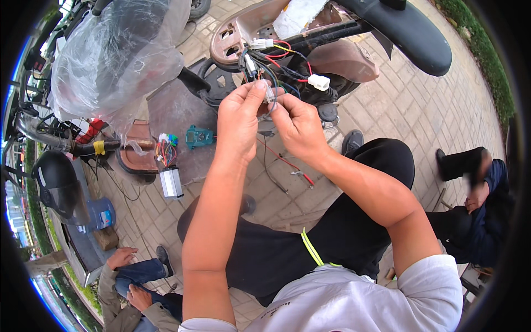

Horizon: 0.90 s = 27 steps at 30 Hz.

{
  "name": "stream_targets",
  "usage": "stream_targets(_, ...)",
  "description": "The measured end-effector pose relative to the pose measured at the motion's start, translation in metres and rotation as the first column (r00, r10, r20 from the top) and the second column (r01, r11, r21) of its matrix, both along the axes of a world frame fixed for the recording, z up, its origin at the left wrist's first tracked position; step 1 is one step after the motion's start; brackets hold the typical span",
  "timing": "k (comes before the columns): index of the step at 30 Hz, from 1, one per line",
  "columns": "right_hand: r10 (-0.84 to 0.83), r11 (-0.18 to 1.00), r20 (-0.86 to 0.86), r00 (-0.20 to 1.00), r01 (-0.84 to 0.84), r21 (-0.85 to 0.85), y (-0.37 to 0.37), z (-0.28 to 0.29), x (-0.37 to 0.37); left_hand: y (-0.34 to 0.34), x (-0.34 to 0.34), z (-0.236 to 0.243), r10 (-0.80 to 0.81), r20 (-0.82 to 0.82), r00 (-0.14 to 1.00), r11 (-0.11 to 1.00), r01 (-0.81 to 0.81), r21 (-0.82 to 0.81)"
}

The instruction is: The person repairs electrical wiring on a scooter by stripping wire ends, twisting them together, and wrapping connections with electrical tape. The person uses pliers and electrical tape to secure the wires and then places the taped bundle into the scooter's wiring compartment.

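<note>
Both my hands meet in front of the scooter's stripped body point(228, 45). A small clear plastic wire connector point(269, 94) is pinched between them. My left hand point(241, 108) grips it with thumb and fingers from one side. From the other side my right hand point(300, 123) has its fingertips closed on it; fingers partly hide the connector. Just beyond the hands, a bundle of coloured wires point(272, 62) spills from the body. One white connector block point(318, 82) hangs on red and black wires to the right, and another white connector point(262, 43) sits above.
A silver controller box point(171, 183) with coloured wires and a teal device point(198, 136) lie left of my hands. A red cable point(287, 164) is on the paving. Clear plastic sheeting point(119, 66) covers the front. People sit lower left point(138, 301) and right point(478, 221).
</note>
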State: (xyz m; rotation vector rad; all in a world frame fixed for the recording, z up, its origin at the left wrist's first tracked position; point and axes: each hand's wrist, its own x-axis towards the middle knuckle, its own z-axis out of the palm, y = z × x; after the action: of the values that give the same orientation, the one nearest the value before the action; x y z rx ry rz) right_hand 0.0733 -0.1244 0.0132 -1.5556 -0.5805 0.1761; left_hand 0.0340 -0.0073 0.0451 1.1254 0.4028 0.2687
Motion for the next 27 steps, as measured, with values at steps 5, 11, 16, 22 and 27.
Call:
stream_targets(5, 0.012, 0.999, -0.104, 0.994, -0.008, 0.04, 0.002, 0.003, -0.002, -0.007, -0.001, 0.0, 0.039, 0.013, 0.999, 0.997, -0.038, -0.067)
stream_targets(11, 0.0, 0.998, -0.119, 0.993, 0.007, 0.058, 0.003, -0.003, -0.002, -0.01, 0.0, 0.0, 0.075, 0.015, 0.997, 0.982, -0.072, -0.177)
stream_targets(16, -0.017, 0.997, -0.089, 0.996, 0.024, 0.074, 0.004, -0.002, 0.0, -0.01, 0.002, -0.002, 0.099, -0.02, 0.995, 0.967, -0.101, -0.234)
stream_targets(22, -0.042, 0.999, -0.064, 0.997, 0.043, 0.015, 0.001, 0.003, 0.001, -0.007, 0.006, -0.005, 0.085, -0.085, 0.993, 0.943, -0.108, -0.316)
stream_targets(27, -0.041, 0.999, -0.066, 0.997, 0.042, 0.018, 0.001, 0.001, 0.005, -0.014, 0.003, 0.002, 0.116, -0.046, 0.992, 0.953, -0.124, -0.278)
